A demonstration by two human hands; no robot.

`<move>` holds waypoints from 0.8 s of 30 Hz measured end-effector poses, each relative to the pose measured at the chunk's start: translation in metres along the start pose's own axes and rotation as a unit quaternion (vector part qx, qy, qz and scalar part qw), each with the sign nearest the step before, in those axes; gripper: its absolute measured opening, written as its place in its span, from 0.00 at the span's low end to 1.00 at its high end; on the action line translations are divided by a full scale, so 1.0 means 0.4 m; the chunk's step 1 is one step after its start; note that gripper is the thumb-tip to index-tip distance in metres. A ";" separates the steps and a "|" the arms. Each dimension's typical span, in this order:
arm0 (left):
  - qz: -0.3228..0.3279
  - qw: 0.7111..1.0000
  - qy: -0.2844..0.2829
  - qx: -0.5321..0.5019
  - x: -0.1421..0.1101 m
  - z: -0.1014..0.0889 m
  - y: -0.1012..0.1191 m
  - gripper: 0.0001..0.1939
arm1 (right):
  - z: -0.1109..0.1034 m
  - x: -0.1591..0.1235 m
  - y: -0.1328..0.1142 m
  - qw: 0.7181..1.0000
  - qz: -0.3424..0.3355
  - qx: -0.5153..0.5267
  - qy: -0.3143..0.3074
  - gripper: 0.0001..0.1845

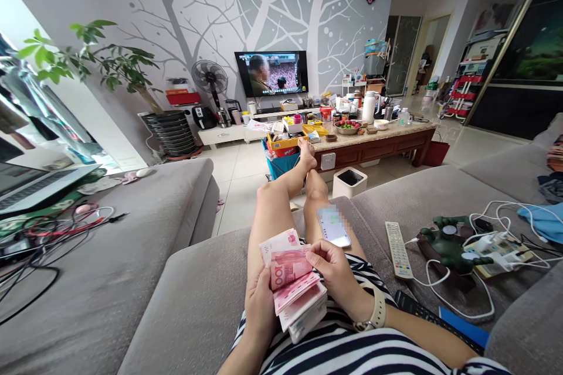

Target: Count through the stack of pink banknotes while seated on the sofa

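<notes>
A thick stack of pink 100 banknotes (303, 304) fans out above my lap, gripped along its left side by my left hand (261, 299). The thumb and fingers of my right hand (334, 272) pinch the upper right edge of one banknote (289, 268), which is lifted from the stack. Beyond it another pink note sticks up. A phone (334, 227) with a lit screen rests on my right thigh. On my right wrist is a pale watch (376, 307).
On the grey sofa (193, 304) to the right lie a remote control (399, 250), a dark green object (453, 243) and white cables. A laptop (44, 187) and tangled cables are at left. My foot rests against the cluttered coffee table (373, 143); a white bin (349, 183) stands before it.
</notes>
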State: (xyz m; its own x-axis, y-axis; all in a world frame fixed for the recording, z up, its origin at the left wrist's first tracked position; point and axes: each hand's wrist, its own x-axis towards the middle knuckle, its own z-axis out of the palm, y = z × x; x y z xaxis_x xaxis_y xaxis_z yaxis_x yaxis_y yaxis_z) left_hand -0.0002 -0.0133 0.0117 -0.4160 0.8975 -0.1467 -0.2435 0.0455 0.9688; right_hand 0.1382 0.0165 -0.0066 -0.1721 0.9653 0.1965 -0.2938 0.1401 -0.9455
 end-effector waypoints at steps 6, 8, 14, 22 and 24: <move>0.001 1.000 0.008 0.015 -0.009 0.006 0.014 0.09 | 0.000 -0.002 0.000 1.000 0.007 0.001 0.006 0.13; 0.003 1.000 0.004 0.009 -0.009 0.008 0.015 0.09 | 0.000 -0.002 0.001 1.000 0.009 0.004 0.005 0.13; 0.019 1.000 -0.010 0.003 -0.005 0.006 0.011 0.08 | -0.001 -0.004 0.002 1.000 0.010 0.015 0.003 0.12; 0.004 0.999 -0.024 -0.021 0.002 0.000 -0.003 0.06 | 0.000 -0.005 0.002 1.000 0.005 0.029 0.001 0.12; -0.020 0.999 -0.018 -0.036 0.002 0.001 -0.003 0.07 | 0.001 -0.006 -0.003 0.999 0.009 0.033 -0.012 0.15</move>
State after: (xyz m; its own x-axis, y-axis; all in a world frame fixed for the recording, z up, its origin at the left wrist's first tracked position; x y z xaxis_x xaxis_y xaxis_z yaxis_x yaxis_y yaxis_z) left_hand 0.0002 -0.0125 0.0103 -0.3733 0.9108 -0.1762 -0.3230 0.0504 0.9451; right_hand 0.1387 0.0139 -0.0059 -0.2002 0.9620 0.1855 -0.3510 0.1064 -0.9303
